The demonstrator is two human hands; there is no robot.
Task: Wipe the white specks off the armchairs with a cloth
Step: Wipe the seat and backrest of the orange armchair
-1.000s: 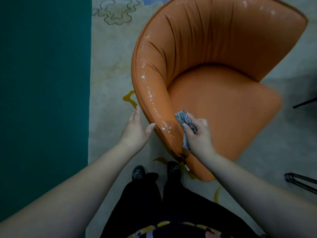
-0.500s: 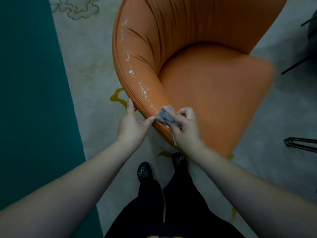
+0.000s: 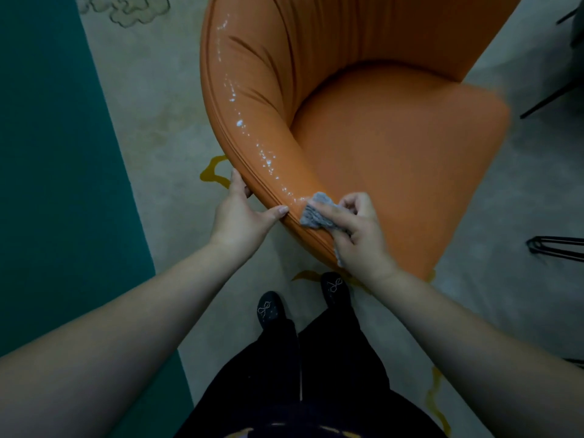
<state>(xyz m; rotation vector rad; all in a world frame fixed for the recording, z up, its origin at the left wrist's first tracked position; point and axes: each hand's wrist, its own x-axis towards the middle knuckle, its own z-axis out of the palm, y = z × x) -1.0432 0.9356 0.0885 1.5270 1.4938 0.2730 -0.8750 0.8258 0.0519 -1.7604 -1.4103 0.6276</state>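
Under my right hand (image 3: 357,235) most of the gray cloth (image 3: 313,213) is hidden; my fingers curl and pinch it against the smooth rim of the round orange armchair (image 3: 395,147). White specks (image 3: 249,131) run up that shiny rim. My left hand (image 3: 240,213) grips the rim's outside, thumb on top. The chair's top is cut off.

Right hand (image 3: 354,235) holds grey cloth (image 3: 316,213) bunched, pressed on the orange armchair (image 3: 395,147) rim's near end. Left hand (image 3: 243,216) clasps the rim just beside it, thumb on top, fingers on the outer side. White specks (image 3: 249,128) run up the rim beyond the cloth. Black shoes (image 3: 270,309) on pale rug (image 3: 158,121), teal floor (image 3: 47,153) left.
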